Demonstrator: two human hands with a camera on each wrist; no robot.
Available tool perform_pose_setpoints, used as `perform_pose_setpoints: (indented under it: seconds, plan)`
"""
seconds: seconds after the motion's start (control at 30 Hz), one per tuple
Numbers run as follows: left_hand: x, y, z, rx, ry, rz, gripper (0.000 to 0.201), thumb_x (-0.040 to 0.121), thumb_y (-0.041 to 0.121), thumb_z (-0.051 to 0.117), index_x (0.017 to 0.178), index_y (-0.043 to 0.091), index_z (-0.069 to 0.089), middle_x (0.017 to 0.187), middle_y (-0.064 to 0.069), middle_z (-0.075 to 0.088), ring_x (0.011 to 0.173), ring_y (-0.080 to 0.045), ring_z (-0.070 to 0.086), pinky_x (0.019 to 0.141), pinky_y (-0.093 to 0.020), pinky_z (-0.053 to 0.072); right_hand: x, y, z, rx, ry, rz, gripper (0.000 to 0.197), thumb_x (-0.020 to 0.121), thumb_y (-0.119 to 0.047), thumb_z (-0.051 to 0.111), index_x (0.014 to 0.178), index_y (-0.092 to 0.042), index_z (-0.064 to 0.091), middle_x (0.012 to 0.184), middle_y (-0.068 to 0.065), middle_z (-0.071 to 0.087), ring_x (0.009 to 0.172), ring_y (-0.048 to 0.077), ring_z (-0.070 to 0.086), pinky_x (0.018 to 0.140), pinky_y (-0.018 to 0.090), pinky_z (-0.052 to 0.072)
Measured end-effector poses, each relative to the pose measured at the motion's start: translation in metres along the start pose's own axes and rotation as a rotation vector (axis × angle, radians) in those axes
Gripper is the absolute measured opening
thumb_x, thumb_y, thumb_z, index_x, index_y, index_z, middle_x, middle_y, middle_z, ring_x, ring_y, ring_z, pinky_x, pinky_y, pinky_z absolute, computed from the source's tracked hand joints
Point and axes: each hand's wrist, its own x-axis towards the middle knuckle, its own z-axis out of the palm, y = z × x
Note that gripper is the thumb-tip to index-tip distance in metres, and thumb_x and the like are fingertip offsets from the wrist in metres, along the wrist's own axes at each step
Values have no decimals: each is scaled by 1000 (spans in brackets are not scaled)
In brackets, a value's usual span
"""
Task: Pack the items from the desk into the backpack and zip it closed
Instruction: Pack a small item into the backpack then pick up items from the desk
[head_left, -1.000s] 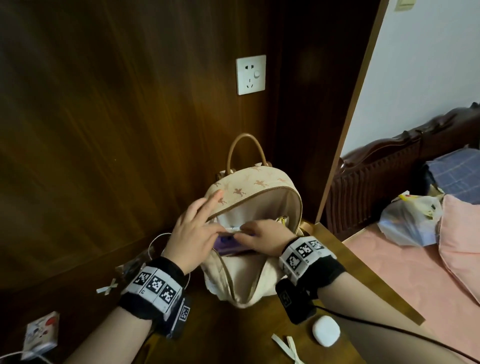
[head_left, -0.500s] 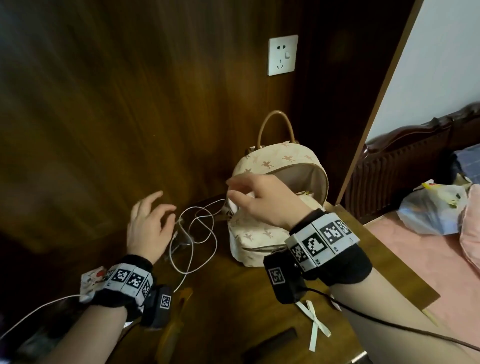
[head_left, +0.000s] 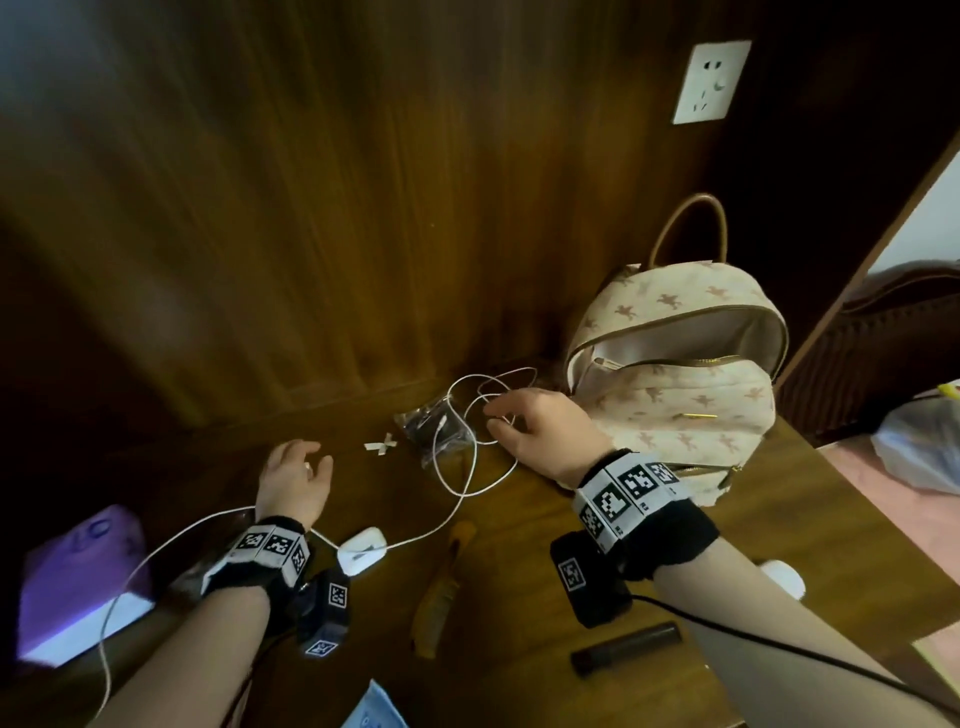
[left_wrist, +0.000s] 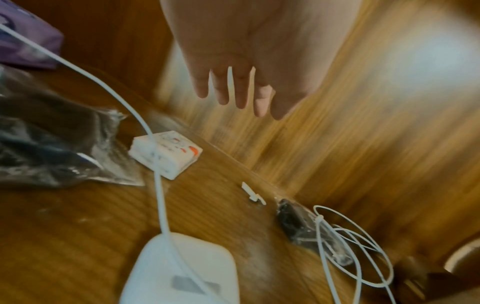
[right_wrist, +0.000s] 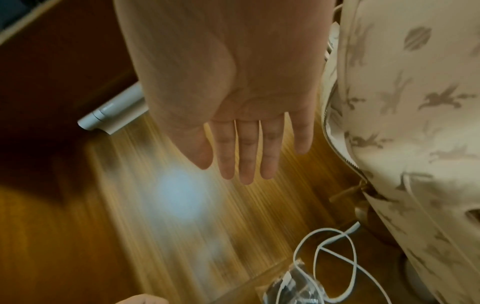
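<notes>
Both hands are over the wooden desk, each empty with fingers straight or loosely spread. Nearest the wearer, behind the right hand, lie one dark tube and one yellowish, blurred object; a white charger block sits just right of the left wrist, its cable trailing toward the desk edge. The left hand hangs released above the desk, touching nothing in the left wrist view, which alone shows one small white box with red print below the fingers and a clear bag of dark contents to their left. A purple box lies farther left. The right hand's fingers are extended and slack; the head view puts the fingertips over the loops of one coiled white cable, though whether they touch it cannot be told, and the right wrist view shows them clear of it. Under the coil sits one small clear packet of dark items, with one white crossed scrap between the hands. Just right of the right hand stands the cream patterned backpack, unzipped, its top gaping. On the wood panel beyond is one white wall socket.
</notes>
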Motion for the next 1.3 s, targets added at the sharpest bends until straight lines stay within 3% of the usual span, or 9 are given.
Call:
perform_pose_setpoints:
  seconds: [0.2,0.37,0.57,0.67,0.73,0.87,1.03,1.13,1.3]
  plan:
    - [22,-27,8,-73,-97,-122,44,94,26,53,134,11,44,141,-13,36,121,-34,46,96,-44,41,16,-7,36,31,-56,56,26,94,-27,51,113,-18,65,112,-1,67,100,14,62,85,27,50]
    - [40,-54,23,-1,-164,-248,56,93,28,53,140,12,28,131,-18,50,116,-38,51,87,-47,47,30,-11,63,58,-114,100,27,94,-28,52,117,-20,63,109,-1,68,97,14,63,86,32,53]
    - [51,-63,27,219,-210,-227,66,92,37,54,142,12,21,129,-18,52,116,-38,49,86,-43,47,44,-16,87,77,-180,148,23,93,-28,52,111,-22,65,108,0,69,97,16,63,86,35,53]
    - [54,-65,27,164,-206,-169,83,82,33,69,145,11,20,143,-17,38,125,-37,44,94,-47,43,47,-17,95,57,-238,144,26,93,-31,50,113,-21,64,109,-1,68,99,16,63,85,33,52]
    - [53,-63,26,81,-178,-134,80,81,24,72,144,13,24,143,-16,37,122,-37,48,94,-47,44,49,-17,96,44,-255,143,27,93,-31,49,113,-22,64,108,-2,67,98,15,63,84,32,52]
    - [44,-52,25,-89,-123,81,63,83,17,69,138,16,38,125,-6,54,113,-26,53,91,-39,44,52,-13,94,48,-214,146,28,92,-32,51,116,-22,62,109,-2,67,98,17,63,85,35,52]
    - [29,-5,7,-207,-140,359,53,82,13,68,131,19,47,120,2,54,108,-14,51,88,-28,42,55,-15,82,66,-114,120,38,91,-26,55,127,-19,54,118,1,64,99,15,62,86,30,50]
    - [16,33,-5,-267,-213,482,53,80,13,71,128,22,50,115,10,55,104,-9,55,88,-29,49,55,-17,69,88,-54,64,42,89,-26,57,129,-18,50,121,4,60,101,18,62,89,37,50]
    - [-9,91,-23,-348,-258,609,46,76,11,75,111,30,53,107,11,63,89,0,64,73,-24,57,47,-18,35,82,22,-40,43,87,-24,60,128,-13,53,116,6,62,99,19,62,88,39,50]
